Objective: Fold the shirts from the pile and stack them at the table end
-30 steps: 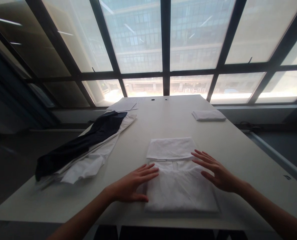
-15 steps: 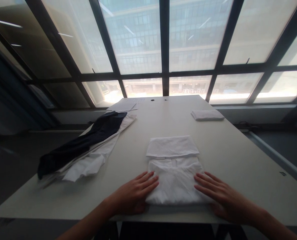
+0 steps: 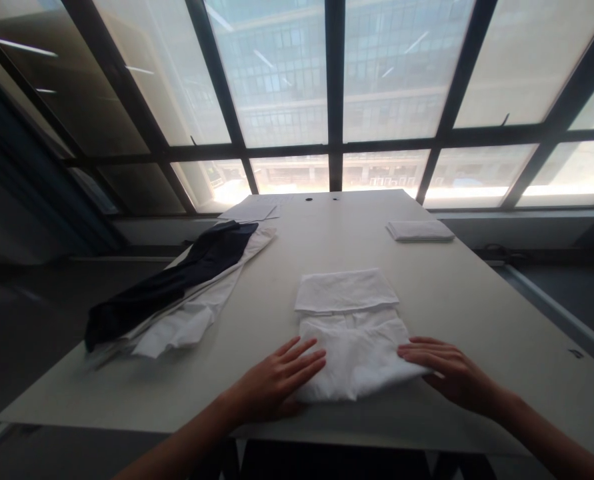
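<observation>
A folded white garment (image 3: 353, 327) lies near the front edge of the pale table (image 3: 457, 293), with a folded-over band across its far end. My left hand (image 3: 277, 380) lies flat at its lower left corner, fingers stretched out and touching the cloth. At the lower right corner my right hand (image 3: 447, 370) rests with the fingers together, and the cloth's edge is lifted a little over them.
A dark navy garment (image 3: 177, 280) lies over crumpled white cloth (image 3: 181, 327) at the table's left. A small folded white stack (image 3: 419, 230) sits at the far right, papers (image 3: 249, 211) at the far left. Big windows stand behind.
Both hands slid back toward me along the garment's sides to its near corners. The near edge of the cloth has lifted and bunched at the right corner.
</observation>
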Motion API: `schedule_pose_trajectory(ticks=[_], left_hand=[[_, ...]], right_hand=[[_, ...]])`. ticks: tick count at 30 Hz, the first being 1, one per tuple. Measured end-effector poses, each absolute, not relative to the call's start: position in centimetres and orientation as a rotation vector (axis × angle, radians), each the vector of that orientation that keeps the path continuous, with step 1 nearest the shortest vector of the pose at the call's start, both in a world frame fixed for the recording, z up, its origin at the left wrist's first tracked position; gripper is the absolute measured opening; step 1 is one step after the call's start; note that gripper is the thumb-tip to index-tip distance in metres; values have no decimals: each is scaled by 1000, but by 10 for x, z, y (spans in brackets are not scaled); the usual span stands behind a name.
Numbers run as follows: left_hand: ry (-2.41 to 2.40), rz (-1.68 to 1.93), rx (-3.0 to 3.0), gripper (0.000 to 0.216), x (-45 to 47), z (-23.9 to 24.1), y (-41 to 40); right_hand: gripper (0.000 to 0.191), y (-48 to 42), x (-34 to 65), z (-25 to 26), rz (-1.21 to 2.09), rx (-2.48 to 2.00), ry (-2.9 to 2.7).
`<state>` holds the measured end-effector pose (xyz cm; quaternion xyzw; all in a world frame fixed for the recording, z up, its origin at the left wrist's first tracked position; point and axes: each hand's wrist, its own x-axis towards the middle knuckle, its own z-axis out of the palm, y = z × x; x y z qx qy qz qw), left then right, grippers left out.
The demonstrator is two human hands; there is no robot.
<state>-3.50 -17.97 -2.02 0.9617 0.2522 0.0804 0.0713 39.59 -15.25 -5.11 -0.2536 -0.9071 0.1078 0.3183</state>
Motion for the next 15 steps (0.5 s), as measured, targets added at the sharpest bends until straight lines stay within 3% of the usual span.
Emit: schedule_pose_trajectory(ticks=[3,10,15], left_hand=[[781,306,2892,84,-33,-27,-177],[833,693,2499,42,-24,-9,-156],[857,869,2177,36,-19,16,-112]], right_hand=[[32,-147,392,-47,352,-728,-2286],[17,-125,381,-27,472,-939,-2037],[28,-82,363,-19,528,-1062,-1751]])
